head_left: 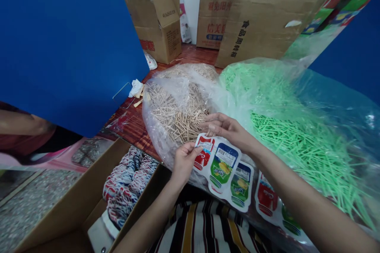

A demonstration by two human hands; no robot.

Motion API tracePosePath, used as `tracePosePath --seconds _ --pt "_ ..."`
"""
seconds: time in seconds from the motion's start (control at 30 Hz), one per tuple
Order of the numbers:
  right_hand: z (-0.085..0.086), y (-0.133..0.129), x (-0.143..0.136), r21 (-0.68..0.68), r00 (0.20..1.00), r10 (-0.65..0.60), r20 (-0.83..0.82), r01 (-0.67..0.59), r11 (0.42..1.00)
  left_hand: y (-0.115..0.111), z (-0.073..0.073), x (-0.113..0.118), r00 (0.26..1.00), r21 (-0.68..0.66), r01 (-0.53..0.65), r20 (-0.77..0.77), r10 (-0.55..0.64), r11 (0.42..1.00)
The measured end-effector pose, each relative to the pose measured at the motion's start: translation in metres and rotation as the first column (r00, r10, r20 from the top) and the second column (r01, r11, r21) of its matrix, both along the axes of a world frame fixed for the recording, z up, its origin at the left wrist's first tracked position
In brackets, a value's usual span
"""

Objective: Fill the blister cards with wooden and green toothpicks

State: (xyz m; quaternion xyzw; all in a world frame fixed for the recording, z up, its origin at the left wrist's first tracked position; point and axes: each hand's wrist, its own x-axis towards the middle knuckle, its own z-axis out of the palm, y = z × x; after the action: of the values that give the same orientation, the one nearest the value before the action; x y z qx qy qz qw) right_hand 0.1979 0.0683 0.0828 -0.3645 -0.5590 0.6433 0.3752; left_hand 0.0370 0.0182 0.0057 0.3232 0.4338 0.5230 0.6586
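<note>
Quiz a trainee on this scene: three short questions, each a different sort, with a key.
1. The left hand pinches which part of the white-edged strip of red and green drink pictures?
A) middle
B) red end
C) green end
2. True or false: the open brown cardboard box at lower left is empty.
3. Fill in: the bright green thin sticks lie to the ____ of the beige thin sticks.

Key: 1 B; 2 false; 3 right

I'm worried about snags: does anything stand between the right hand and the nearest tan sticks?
Nothing visible does: the right hand is close beside the nearest tan sticks, which look uncovered. Clear plastic film lies over those farther back, while the printed strip is on the near side.
</note>
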Motion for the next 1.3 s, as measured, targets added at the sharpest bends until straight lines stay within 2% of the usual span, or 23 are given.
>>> tracePosePath --seconds 0.07,0.13,0.2,0.27,0.4,0.5,0.57,0.7,0.77,0.87,0.97,1.03,1.1,1.2,1.27,1.3 --pt "0.004 -0.002 0.003 0.095 0.995 0.003 0.095 -0.012 0.995 0.000 0.000 0.000 1.000 -0.002 -0.002 0.016 0.002 1.000" --pt "0.008 -0.005 0.008 0.195 0.959 0.071 0.273 -0.128 0.972 0.001 0.000 -0.001 0.999 -0.010 -0.005 0.032 0.006 1.000" --pt "0.012 -0.008 0.014 0.276 0.895 0.124 0.429 -0.260 0.925 0.001 0.000 -0.001 0.999 -0.022 -0.006 0.054 0.008 1.000" --pt "0.015 -0.012 0.018 0.359 0.855 0.091 0.511 -0.308 0.881 0.000 0.000 -0.001 0.997 -0.027 0.001 0.081 0.002 1.000" --pt "0.013 -0.022 0.019 0.531 0.825 -0.060 0.562 -0.305 0.791 -0.002 0.002 0.000 0.995 -0.030 0.013 0.097 -0.010 0.999" --pt "0.005 -0.029 0.017 0.528 0.768 -0.063 0.637 -0.376 0.762 -0.003 0.004 0.002 0.997 -0.039 0.031 0.067 -0.028 0.999" --pt "0.000 -0.031 0.017 0.509 0.758 -0.058 0.649 -0.377 0.774 -0.004 0.005 0.002 0.998 -0.037 0.041 0.056 -0.039 0.998" --pt "-0.003 -0.032 0.022 0.540 0.799 -0.169 0.577 -0.219 0.813 -0.005 0.006 0.003 0.997 -0.008 0.051 0.066 -0.050 0.999" --pt "-0.003 -0.033 0.024 0.547 0.782 -0.180 0.597 -0.233 0.804 -0.005 0.007 0.003 0.997 -0.006 0.058 0.052 -0.057 0.998" --pt "-0.004 -0.034 0.026 0.510 0.757 -0.127 0.640 -0.296 0.808 -0.006 0.009 0.004 0.996 -0.022 0.076 0.038 -0.075 0.997" --pt "-0.005 -0.034 0.029 0.438 0.796 -0.082 0.599 -0.240 0.866 -0.008 0.011 0.004 0.986 -0.033 0.161 0.038 -0.160 0.986" --pt "-0.007 -0.033 0.032 0.385 0.853 -0.079 0.516 -0.149 0.911 -0.009 0.011 0.004 0.964 -0.045 0.266 0.017 -0.265 0.963" --pt "-0.008 -0.033 0.032 0.291 0.906 -0.053 0.420 -0.079 0.953 -0.010 0.010 0.005 0.947 -0.066 0.321 -0.004 -0.322 0.945" --pt "-0.011 -0.035 0.031 0.204 0.914 -0.026 0.405 -0.062 0.977 -0.010 0.007 0.009 0.960 -0.065 0.270 -0.055 -0.273 0.961" --pt "-0.012 -0.039 0.030 0.283 0.862 -0.056 0.504 -0.104 0.953 -0.011 0.007 0.011 0.964 0.011 0.211 -0.169 -0.206 0.977" --pt "-0.013 -0.042 0.031 0.359 0.831 -0.081 0.551 -0.149 0.921 -0.012 0.007 0.012 0.958 0.078 0.178 -0.241 -0.155 0.981"
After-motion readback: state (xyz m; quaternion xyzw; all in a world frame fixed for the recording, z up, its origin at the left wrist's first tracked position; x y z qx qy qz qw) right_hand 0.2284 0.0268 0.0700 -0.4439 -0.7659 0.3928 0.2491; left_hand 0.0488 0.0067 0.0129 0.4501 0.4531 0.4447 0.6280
